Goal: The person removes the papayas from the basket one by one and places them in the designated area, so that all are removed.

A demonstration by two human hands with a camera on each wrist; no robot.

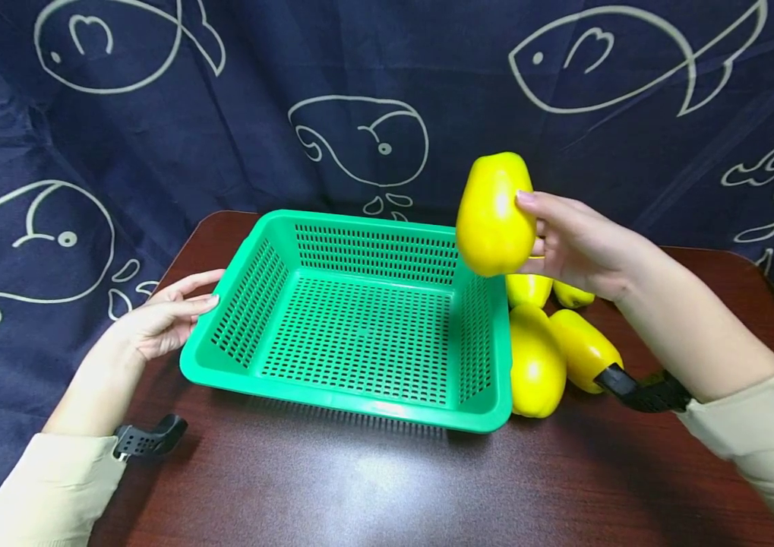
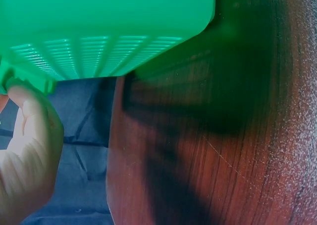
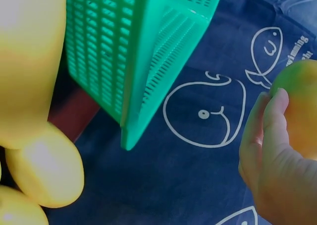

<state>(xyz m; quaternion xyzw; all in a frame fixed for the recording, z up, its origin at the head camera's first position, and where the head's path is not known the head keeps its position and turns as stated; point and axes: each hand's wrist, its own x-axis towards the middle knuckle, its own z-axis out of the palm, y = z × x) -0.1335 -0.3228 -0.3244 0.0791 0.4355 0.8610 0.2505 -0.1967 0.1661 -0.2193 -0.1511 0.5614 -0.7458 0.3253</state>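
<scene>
A green plastic basket (image 1: pixel 359 334) with slotted walls and floor stands in the middle of the table, and nothing lies inside it. My left hand (image 1: pixel 164 315) grips its left rim, the thumb on the near side in the left wrist view. Above the basket's far right corner, my right hand (image 1: pixel 581 239) holds a yellow mango (image 1: pixel 494 216) between thumb and fingers. In the right wrist view this mango (image 3: pixel 302 108) shows a greenish tint on top. More yellow mangoes (image 1: pixel 535 365) lie on the table just right of the basket, partly under my right forearm.
The dark red-brown wooden table (image 1: pixel 332 486) has a glare spot near its front. Behind it hangs a navy cloth (image 1: pixel 257 144) with white fish and whale outlines. Black wrist mounts (image 1: pixel 150 438) sit on both forearms, the right one beside a mango.
</scene>
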